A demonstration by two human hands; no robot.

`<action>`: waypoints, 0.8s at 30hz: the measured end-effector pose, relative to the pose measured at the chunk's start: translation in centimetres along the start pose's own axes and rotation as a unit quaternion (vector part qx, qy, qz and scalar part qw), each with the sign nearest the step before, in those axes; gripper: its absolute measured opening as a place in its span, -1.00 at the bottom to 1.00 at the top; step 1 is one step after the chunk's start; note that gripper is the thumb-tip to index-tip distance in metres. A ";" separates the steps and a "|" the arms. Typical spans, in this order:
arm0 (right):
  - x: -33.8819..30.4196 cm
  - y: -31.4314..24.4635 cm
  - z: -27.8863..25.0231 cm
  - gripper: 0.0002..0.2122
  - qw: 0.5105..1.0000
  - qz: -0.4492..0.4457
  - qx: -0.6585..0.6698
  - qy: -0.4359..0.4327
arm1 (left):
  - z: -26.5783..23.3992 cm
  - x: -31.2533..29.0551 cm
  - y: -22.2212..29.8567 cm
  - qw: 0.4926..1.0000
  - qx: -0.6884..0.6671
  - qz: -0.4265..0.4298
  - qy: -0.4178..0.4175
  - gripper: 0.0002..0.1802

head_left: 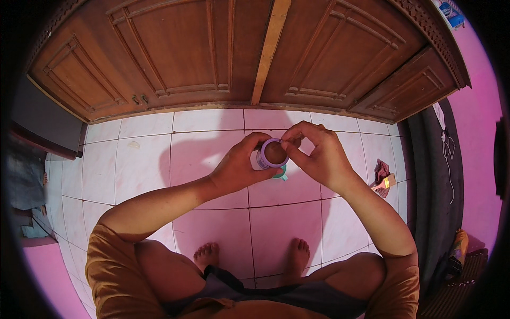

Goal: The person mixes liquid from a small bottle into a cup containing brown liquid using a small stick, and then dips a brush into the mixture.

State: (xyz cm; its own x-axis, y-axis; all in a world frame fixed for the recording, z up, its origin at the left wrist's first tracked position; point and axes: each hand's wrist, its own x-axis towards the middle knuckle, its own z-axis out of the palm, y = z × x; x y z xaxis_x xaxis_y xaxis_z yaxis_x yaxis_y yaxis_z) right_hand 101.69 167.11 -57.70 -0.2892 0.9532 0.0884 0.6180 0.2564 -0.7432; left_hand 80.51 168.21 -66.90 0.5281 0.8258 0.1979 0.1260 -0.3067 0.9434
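Over the tiled floor, between my knees and the cabinet, my left hand (239, 166) is wrapped round a small round container with a purple rim (275, 153). Its round top faces up and looks brown within the rim. My right hand (317, 151) meets it from the other side, with thumb and forefinger pinched at the rim's upper right edge. Whether a small piece sits between those fingertips cannot be made out. Just below the container shows a teal piece with a small tab or handle (282, 174), mostly hidden by the container and my fingers.
A carved wooden cabinet (175, 53) spans the far side. On the floor (143, 175) to the right lie a flat paintbrush (387, 182) and a crumpled dark-red cloth or wrapper (381, 168). A white cable (449, 151) hangs over dark furniture on the right. My bare feet (207, 255) are below.
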 end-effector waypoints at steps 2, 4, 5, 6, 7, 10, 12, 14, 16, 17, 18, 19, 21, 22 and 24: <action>-0.1 0.0 -0.1 -0.89 0.999 -0.025 -0.020 0.005 | 0.1 0.0 0.1 1.000 -0.001 -0.004 -0.001 -0.33; 0.0 -0.1 0.1 -0.89 0.998 -0.049 -0.045 0.006 | -0.1 -0.1 0.0 1.000 -0.006 -0.008 0.001 -0.33; 0.1 0.1 0.3 -0.89 0.995 -0.079 -0.064 0.015 | -0.1 -0.1 0.0 1.000 -0.011 -0.009 0.003 -0.33; 0.0 0.2 0.3 -0.89 0.990 -0.108 -0.081 0.026 | -0.1 -0.1 0.1 1.000 -0.014 -0.011 0.003 -0.33; 0.0 0.2 0.2 -0.89 0.991 -0.108 -0.080 0.026 | -0.1 -0.1 0.2 1.000 -0.014 -0.011 0.003 -0.33; 0.0 0.1 -0.3 -0.89 0.972 -0.162 -0.163 0.044 | 0.0 0.0 0.1 1.000 -0.006 -0.009 0.004 -0.33; -0.1 0.1 -0.4 -0.92 0.964 -0.156 -0.206 0.060 | 0.0 -0.1 0.0 1.000 0.002 -0.003 0.009 -0.32; 0.0 0.1 -0.3 -0.92 0.963 -0.156 -0.212 0.055 | 0.0 -0.1 -0.1 1.000 0.000 -0.003 0.009 -0.32; 0.1 0.3 0.0 -0.93 0.962 -0.154 -0.219 0.051 | 0.0 0.0 0.1 1.000 -0.003 -0.002 0.008 -0.31; 0.1 0.8 0.4 -0.94 0.970 -0.147 -0.188 0.054 | 0.0 0.0 0.2 1.000 -0.002 -0.001 0.009 -0.32; 0.1 1.1 0.8 -0.94 0.976 -0.139 -0.157 0.057 | 0.1 0.0 0.2 1.000 -0.002 -0.001 0.010 -0.32; 0.1 1.1 1.0 -0.94 0.976 -0.139 -0.158 0.057 | 0.1 0.0 0.1 1.000 -0.002 0.000 0.010 -0.32; 0.0 1.2 1.4 -0.95 0.982 -0.153 -0.104 0.043 | 0.1 0.0 -0.1 1.000 0.003 0.003 0.010 -0.33; -0.1 1.1 1.4 -0.95 0.982 -0.153 -0.104 0.043 | 0.0 -0.1 -0.1 1.000 0.003 0.003 0.011 -0.33; -0.2 0.9 1.3 -0.95 0.991 -0.122 -0.046 -0.020 | -0.1 -0.2 -0.1 1.000 0.009 -0.007 0.024 -0.31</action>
State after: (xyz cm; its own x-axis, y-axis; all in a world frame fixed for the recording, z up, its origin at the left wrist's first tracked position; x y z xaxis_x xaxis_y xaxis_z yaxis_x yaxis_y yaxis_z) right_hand 101.37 166.93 -59.23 -0.4668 0.8537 0.2307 0.5889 0.4947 -0.6391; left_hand 80.33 168.11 -67.04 0.4861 0.8511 0.1982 0.1487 -0.3040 0.9410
